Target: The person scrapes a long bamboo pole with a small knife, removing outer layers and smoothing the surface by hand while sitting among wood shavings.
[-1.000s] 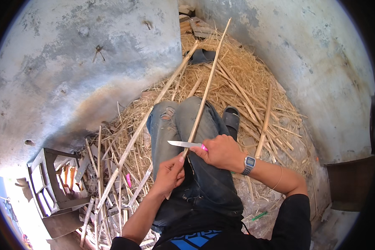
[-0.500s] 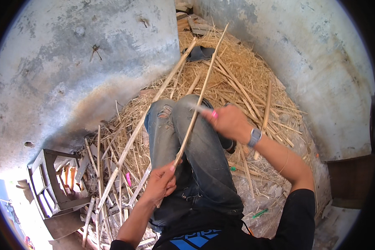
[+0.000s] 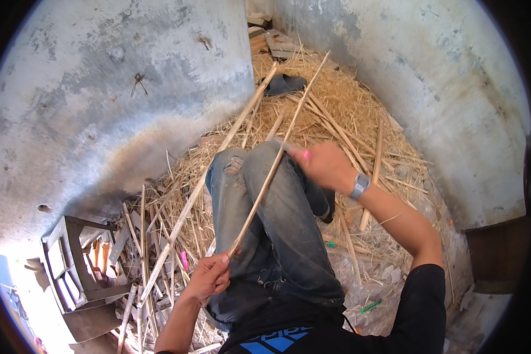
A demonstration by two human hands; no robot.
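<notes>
the left hand (image 3: pixel 208 276) is closed around the near end of a long thin stick (image 3: pixel 271 168). the stick lies slanting over the person's knee in blue jeans (image 3: pixel 277 224) and its far end points up over the straw pile (image 3: pixel 342 112). the right hand (image 3: pixel 324 166) is clenched on a knife with a pink handle (image 3: pixel 305 155), and the knife touches the stick about halfway along it. the blade is blurry, so it is hard to see.

a second ago the right hand was close to the body, near the left hand, and the shiny blade lay flat and easy to see. half a second ago it was already farther up the stick. now the right hand is far up the stick, well apart from the left hand, and the arm is stretched out. the left hand has stayed near the lap, gripping the same end.

a gray watch (image 3: pixel 360 186) sits on the right wrist. a dark sandal (image 3: pixel 284 84) lies on the straw by the wall. another long stick (image 3: pixel 212 171) lies just beside the leg. an old chair frame (image 3: pixel 71 265) lies at the lower left.
</notes>
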